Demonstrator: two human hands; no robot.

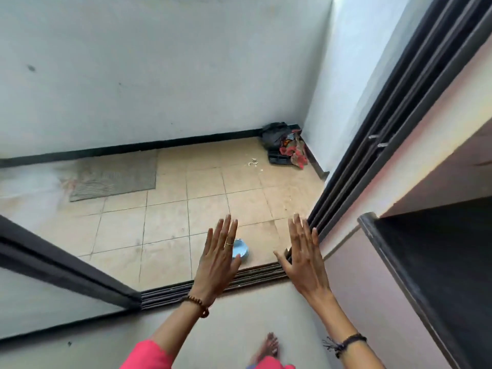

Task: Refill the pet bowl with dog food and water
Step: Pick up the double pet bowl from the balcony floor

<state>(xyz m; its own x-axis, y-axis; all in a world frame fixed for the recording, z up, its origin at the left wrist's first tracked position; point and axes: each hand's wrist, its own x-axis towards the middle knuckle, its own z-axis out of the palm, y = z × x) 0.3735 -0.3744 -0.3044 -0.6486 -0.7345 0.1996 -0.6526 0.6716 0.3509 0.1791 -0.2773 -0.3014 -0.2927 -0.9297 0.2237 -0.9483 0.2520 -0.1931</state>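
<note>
A small light-blue pet bowl (242, 251) sits on the tan tiled balcony floor, just beyond the dark sliding-door track. My left hand (219, 258) hovers above it with straight spread fingers and hides its left part. My right hand (303, 257) is held out beside the door frame, fingers straight, holding nothing. What the bowl contains cannot be made out.
A dark sliding-door frame (372, 155) runs along the right and its track (213, 286) crosses the threshold. A black bag with a red printed packet (286, 146) lies in the far corner. A grey mat (114, 177) lies at the left. My bare foot (269, 347) stands inside.
</note>
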